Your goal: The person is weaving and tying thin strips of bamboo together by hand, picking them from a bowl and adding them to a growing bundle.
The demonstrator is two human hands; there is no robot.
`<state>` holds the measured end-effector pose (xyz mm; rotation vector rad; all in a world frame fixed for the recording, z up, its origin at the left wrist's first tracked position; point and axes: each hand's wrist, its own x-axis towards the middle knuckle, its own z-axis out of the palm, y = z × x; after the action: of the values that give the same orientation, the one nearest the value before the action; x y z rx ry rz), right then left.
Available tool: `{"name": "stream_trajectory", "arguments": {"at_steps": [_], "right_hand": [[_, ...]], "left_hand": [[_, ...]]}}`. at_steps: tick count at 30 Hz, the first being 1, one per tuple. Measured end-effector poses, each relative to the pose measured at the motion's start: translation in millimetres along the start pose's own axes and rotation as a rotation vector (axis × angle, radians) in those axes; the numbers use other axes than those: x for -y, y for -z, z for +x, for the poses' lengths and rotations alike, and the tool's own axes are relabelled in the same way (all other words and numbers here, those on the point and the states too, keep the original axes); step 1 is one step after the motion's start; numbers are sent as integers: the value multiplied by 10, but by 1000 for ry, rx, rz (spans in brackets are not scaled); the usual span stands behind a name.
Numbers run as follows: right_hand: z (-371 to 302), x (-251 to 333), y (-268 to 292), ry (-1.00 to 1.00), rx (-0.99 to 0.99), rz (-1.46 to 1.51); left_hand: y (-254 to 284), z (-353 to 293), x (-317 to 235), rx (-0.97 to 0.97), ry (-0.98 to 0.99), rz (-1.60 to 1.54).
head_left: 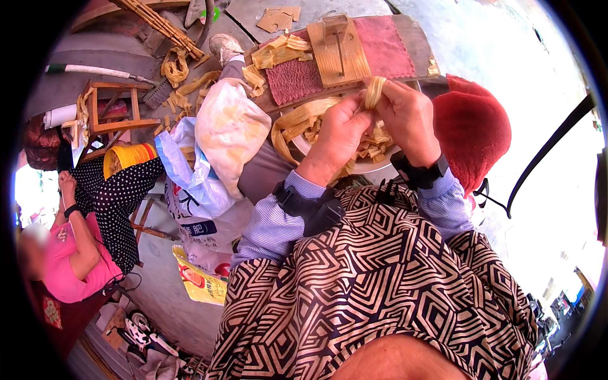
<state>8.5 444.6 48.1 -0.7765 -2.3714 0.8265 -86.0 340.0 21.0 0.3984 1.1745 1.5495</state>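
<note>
Both my hands meet above a pale basin (373, 168). Between them is a flat, pale-yellow plant strip (375, 92), folded into a small band. My left hand (339, 130) is closed, pinching its lower end with thumb and fingers. Curled around the same folded strip are the fingers of my right hand (406, 117). Short cut pieces (379, 142) of similar material lie in the basin, partly hidden by my hands. A long, wide strip (294, 121) curves over the basin's left side. Just beyond my hands, a wooden block (339, 54) with a thin metal rod rests on the bench.
A red cloth (383, 47) covers part of the wooden bench (415, 41), where more strips (282, 52) lie. A red covered seat or bundle (472, 130) stands at right. Plastic sacks (196, 202) and a small wooden stool (117, 123) are left, near a seated person (82, 253).
</note>
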Motion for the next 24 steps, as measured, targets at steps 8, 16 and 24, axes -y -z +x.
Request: {"name": "stream_trajectory", "arguments": {"at_steps": [8,16,24], "right_hand": [[-241,-230,-120,-727,402,946],[-236,-185,-204,-480,227,1176],[-205,-96,-129,-79,-151,308]], "left_hand": [[108,-8,18,-137,-859,1176],[-71,-101,-90,-73,-542,715],[-31,51,48,-238,-284,579]]}}
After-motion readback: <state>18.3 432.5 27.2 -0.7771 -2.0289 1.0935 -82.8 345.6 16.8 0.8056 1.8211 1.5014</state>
